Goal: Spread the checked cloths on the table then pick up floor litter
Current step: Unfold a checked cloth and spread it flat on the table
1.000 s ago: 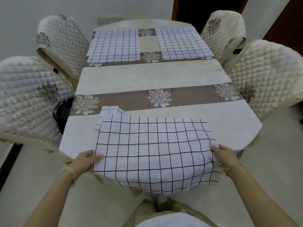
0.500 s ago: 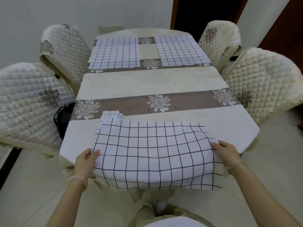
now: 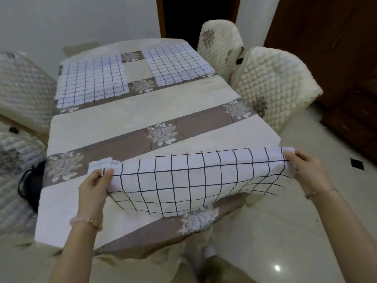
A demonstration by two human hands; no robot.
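Left hand (image 3: 93, 186) and right hand (image 3: 308, 172) each pinch the checked cloth (image 3: 193, 180) above the bench (image 3: 132, 123); quilted chairs (image 3: 273, 82) flank it.

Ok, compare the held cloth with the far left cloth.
The held cloth is held up, sagging, at the near edge of the table; the far left cloth lies flat at the far end. The left hand and right hand pinch the held cloth's ends; nothing touches the far left cloth. Both are white with dark checks.

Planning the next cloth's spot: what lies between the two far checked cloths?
Only bare tablecloth, no object, between the left cloth and right cloth; head view.
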